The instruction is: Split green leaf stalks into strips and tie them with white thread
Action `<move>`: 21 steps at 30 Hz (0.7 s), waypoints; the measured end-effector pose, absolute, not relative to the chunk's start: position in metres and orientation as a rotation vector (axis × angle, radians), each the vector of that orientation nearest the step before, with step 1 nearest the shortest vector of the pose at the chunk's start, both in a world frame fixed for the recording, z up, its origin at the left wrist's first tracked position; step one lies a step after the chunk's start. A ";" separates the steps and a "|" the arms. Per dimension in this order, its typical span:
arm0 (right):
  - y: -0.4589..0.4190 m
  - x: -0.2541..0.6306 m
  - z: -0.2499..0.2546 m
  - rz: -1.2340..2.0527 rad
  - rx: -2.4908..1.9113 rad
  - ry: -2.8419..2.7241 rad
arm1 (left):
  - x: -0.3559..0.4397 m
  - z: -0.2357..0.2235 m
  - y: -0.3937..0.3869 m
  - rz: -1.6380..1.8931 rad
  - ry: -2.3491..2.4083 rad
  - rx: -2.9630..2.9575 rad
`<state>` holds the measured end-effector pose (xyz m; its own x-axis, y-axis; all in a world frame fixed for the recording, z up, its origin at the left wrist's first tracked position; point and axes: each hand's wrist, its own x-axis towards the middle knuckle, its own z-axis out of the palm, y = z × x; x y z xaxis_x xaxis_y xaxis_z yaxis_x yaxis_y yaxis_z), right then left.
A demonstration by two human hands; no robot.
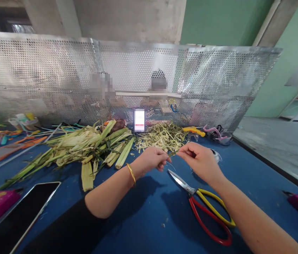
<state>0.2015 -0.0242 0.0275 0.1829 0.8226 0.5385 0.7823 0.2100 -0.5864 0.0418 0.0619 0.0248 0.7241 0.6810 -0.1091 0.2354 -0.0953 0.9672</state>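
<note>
Thin green plant strip [173, 153]: was pinched between left hand [152, 158] and right hand [203, 161], over blue table [143, 222] | red-and-yellow-handled scissors [190, 191]: lay nearer the wearer | plant shreds [164, 135]: were piled just beyond | leafy husks [80, 144]: were heaped leftward

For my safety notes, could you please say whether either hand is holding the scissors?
No, the scissors lie on the blue tabletop, while the left hand and right hand pinch a thin green strip.
</note>
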 end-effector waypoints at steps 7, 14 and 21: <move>-0.023 0.204 0.028 0.170 -1.558 -1.701 | 0.035 0.034 0.055 0.280 0.568 2.205; -0.007 0.211 0.006 0.656 -1.500 -1.308 | 0.034 0.036 0.063 0.521 0.526 2.096; -0.019 0.173 -0.008 -0.044 -1.536 -1.810 | 0.036 0.032 0.071 0.762 0.850 2.296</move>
